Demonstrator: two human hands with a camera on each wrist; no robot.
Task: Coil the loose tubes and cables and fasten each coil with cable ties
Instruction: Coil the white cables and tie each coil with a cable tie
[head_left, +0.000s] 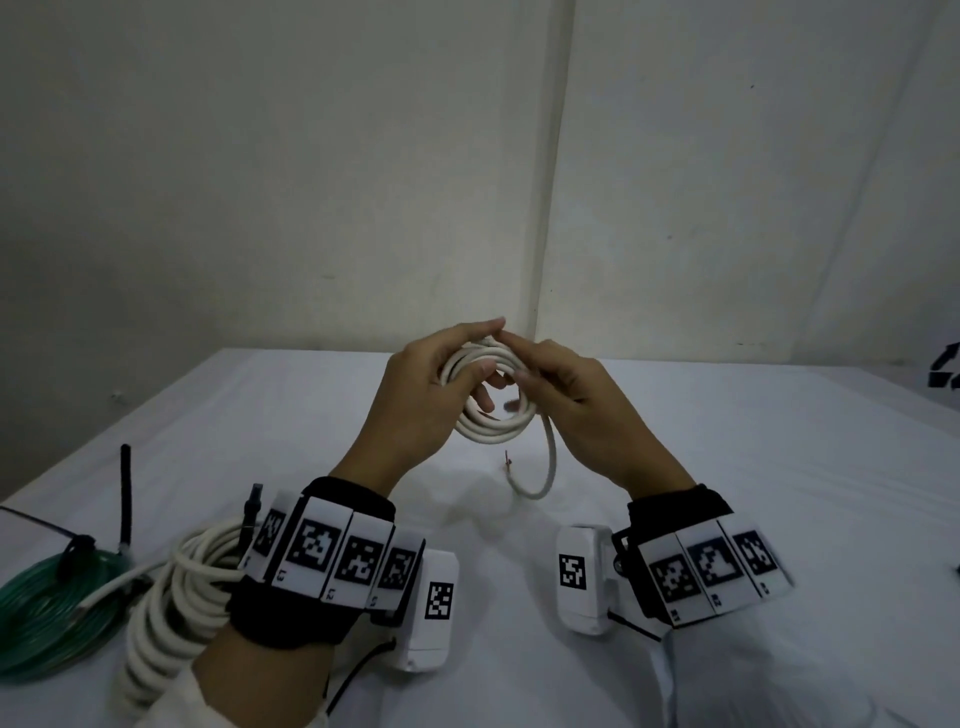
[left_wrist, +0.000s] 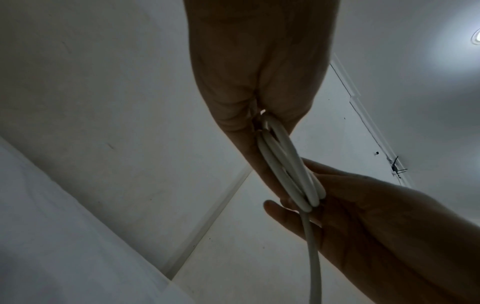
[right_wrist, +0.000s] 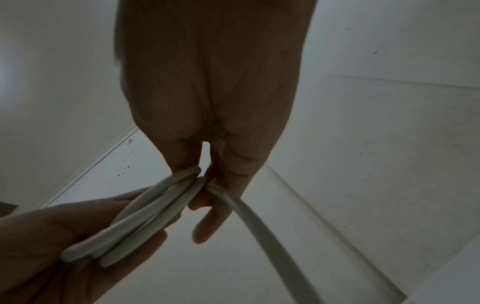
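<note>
Three coils are seen in the head view. One small white cable coil (head_left: 493, 405) of a few turns is held up above the white-covered desk (head_left: 779, 493), between the two hands. The left hand (head_left: 415, 395) has its grip closed round the coil's left and upper side, thumb laid across the turns and fingers passed behind them. The right hand (head_left: 576, 410) has its fingers curled onto the coil's upper right side, where the fingertips of both hands nearly meet. A single loose tail (head_left: 545, 467) of the same cable is left hanging from the coil in a curve down to the desk, its bare end (head_left: 506, 460) turned upward.

At the near left of the desk a second, larger white coil (head_left: 171, 597) is laid, with a dark cable tie (head_left: 249, 514) standing up from it. Just beside it, further left, one green tube coil (head_left: 47, 608) is laid, from which another black tie (head_left: 124, 493) stands upright.

A marker-tagged band is worn on each wrist.
</note>
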